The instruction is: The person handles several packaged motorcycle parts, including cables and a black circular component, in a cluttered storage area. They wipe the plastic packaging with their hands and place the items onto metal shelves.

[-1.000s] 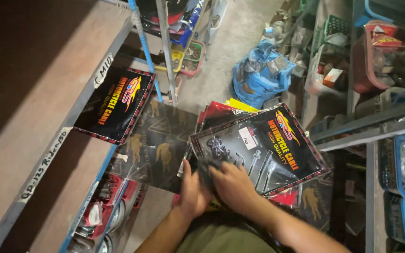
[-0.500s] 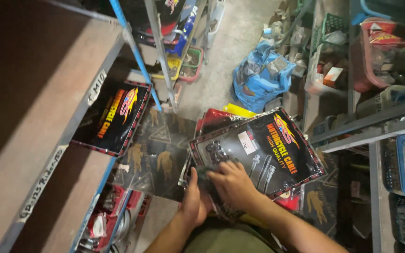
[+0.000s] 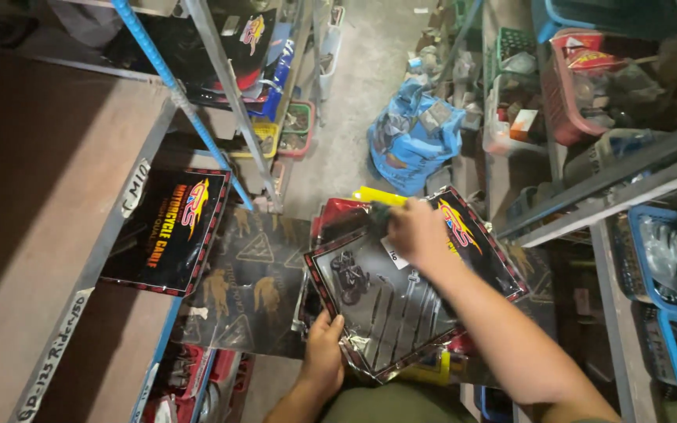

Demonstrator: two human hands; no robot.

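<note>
Two hands work one glossy black packet (image 3: 401,301) in the narrow aisle between shelves. Our left hand (image 3: 324,356) pinches its near bottom corner, thumb on top and fingers underneath, while our right hand (image 3: 417,233) grips the far top edge with fingers curled shut over it. The packet sits tilted atop a stack of similar packets (image 3: 338,219), with a dark sheet (image 3: 244,290) spread just beside it to the left. As we judge it, the slick film could slide out of the left pinch, since only a corner is held, and the packet might drop toward the floor (image 3: 362,86) or drag the loose stack with it. Another black packet (image 3: 168,229) lies on the lower left shelf (image 3: 56,235), overhanging its edge, so a bump could tip it off. The shelf is bare brown board with handwritten labels on its front lip. Around us the store is cluttered: a blue bag (image 3: 413,137) on the concrete floor, red and blue baskets (image 3: 581,86) on the right racks, dim light throughout.
</note>
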